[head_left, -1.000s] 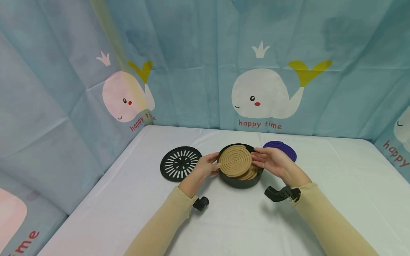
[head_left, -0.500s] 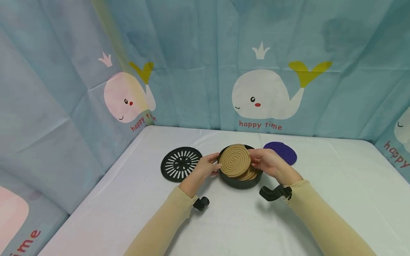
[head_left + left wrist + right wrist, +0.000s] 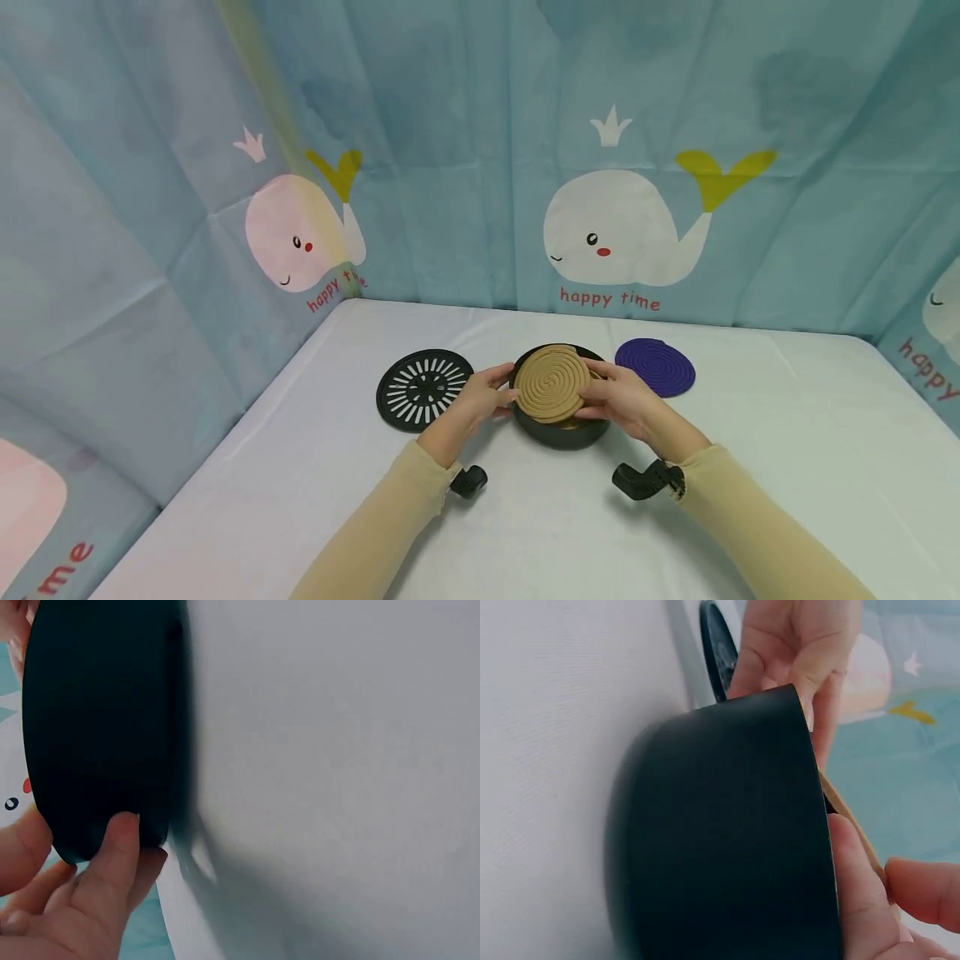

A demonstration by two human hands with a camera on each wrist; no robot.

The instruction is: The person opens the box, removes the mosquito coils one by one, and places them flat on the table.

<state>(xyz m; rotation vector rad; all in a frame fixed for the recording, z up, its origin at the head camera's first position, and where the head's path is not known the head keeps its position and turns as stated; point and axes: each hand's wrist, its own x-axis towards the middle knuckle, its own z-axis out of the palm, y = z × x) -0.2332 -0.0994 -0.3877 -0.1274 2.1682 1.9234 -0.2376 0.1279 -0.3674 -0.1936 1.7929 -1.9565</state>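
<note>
A black round box [image 3: 564, 437] stands on the table with tan mosquito coils in it. The top tan mosquito coil [image 3: 551, 383] lies tilted at the mouth of the box, over another one mostly hidden below it. My left hand [image 3: 482, 395] grips the box by its left side, thumb near the rim and fingers against the wall [image 3: 97, 735]. From the right, my right hand [image 3: 622, 400] pinches the edge of the top coil, thumb above it. In the right wrist view the right fingers [image 3: 855, 877] reach between the coil's edge [image 3: 847, 814] and the box rim.
Left of the box lies a black slotted round lid [image 3: 405, 419]. A purple mosquito coil [image 3: 656, 367] rests on the white table [image 3: 787, 467] at the back right. Behind the table hangs a blue whale-print curtain [image 3: 450, 225].
My right hand has moved slightly inward and taken hold of the top coil's right edge, which has shifted a little. The left hand stays at the box.
</note>
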